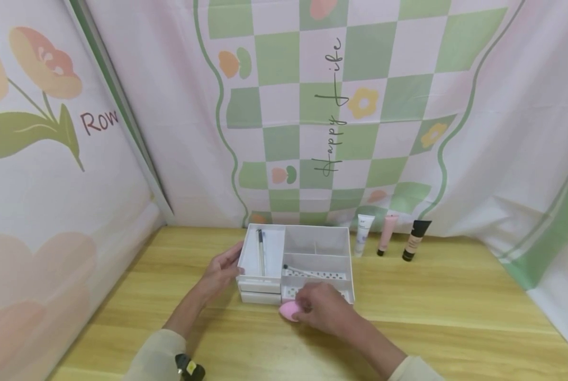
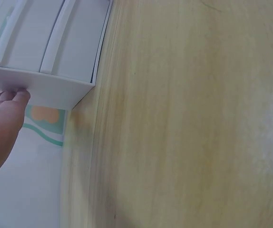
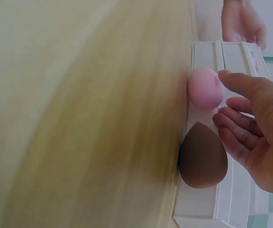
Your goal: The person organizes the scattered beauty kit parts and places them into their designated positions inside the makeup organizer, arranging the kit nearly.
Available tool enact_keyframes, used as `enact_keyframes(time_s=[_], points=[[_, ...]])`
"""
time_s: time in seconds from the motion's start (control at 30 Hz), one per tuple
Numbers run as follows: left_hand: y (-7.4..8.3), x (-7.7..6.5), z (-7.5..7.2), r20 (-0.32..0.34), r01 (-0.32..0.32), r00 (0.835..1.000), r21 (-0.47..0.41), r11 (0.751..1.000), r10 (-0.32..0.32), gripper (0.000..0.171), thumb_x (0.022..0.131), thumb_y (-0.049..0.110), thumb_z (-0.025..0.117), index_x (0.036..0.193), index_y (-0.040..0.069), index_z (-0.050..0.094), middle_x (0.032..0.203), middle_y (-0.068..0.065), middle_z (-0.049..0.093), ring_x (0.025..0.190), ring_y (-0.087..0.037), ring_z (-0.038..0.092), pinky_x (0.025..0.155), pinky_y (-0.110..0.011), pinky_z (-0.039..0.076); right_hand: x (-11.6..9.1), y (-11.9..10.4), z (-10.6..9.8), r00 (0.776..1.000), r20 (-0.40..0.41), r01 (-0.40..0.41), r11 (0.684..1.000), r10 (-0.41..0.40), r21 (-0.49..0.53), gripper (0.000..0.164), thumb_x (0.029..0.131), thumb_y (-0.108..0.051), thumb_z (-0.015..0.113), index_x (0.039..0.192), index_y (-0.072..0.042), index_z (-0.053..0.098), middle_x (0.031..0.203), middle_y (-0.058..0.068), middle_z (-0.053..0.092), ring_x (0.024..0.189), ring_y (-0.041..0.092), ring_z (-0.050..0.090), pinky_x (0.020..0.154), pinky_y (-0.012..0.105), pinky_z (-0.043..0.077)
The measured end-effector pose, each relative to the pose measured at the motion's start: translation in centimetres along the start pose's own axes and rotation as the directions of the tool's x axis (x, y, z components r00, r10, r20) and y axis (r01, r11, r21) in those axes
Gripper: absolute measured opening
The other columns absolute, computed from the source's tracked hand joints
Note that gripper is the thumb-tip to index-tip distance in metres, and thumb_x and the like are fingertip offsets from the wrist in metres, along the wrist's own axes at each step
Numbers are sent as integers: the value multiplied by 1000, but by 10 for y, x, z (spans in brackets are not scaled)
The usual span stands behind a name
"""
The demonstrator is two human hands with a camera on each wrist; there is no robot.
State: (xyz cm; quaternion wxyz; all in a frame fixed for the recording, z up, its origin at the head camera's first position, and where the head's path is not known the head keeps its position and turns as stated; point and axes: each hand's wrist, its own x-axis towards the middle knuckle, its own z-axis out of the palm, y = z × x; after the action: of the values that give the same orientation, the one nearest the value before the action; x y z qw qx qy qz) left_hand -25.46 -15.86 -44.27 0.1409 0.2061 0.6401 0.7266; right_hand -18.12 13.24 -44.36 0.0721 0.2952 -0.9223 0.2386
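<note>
The right hand [image 1: 325,308] touches a pink, egg-shaped sponge [image 1: 288,311].
I can't tell if it pinches; the left hand [image 1: 221,269], fingers loose, touches a white plastic drawer box [image 2: 55,90].

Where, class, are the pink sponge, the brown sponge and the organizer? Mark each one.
Pink sponge [image 3: 205,91]: right wrist view, on its rounded middle.
Brown sponge [image 3: 204,159]: right wrist view, on its broad middle.
Organizer [image 1: 300,241]: head view, inner back wall.
</note>
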Motion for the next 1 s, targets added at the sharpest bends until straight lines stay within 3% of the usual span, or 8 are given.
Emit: enact_keyframes(time_s=[0.5,1.0], points=[[1,0,-1,11,-4,1000,-1,1000,4,78,92,-8,48,160,-7,9,171,-25,1,159,-39,3,120,-21,33,-4,-7,7,999,-33,-13,996,10,-88,22,74,-32,87,77,-16,72,70,-12,60,61,-4,43,56,11,41],[2,-1,1,-8,19,1000,10,1000,-19,78,92,-7,48,160,-5,11,171,-22,3,160,-37,5,120,-22,32,-5,-6,6,1000,-28,-9,1000,9,-9,18,75,-24,87,81,-12,75,74,-6,68,64,-4,48,57,12,46]])
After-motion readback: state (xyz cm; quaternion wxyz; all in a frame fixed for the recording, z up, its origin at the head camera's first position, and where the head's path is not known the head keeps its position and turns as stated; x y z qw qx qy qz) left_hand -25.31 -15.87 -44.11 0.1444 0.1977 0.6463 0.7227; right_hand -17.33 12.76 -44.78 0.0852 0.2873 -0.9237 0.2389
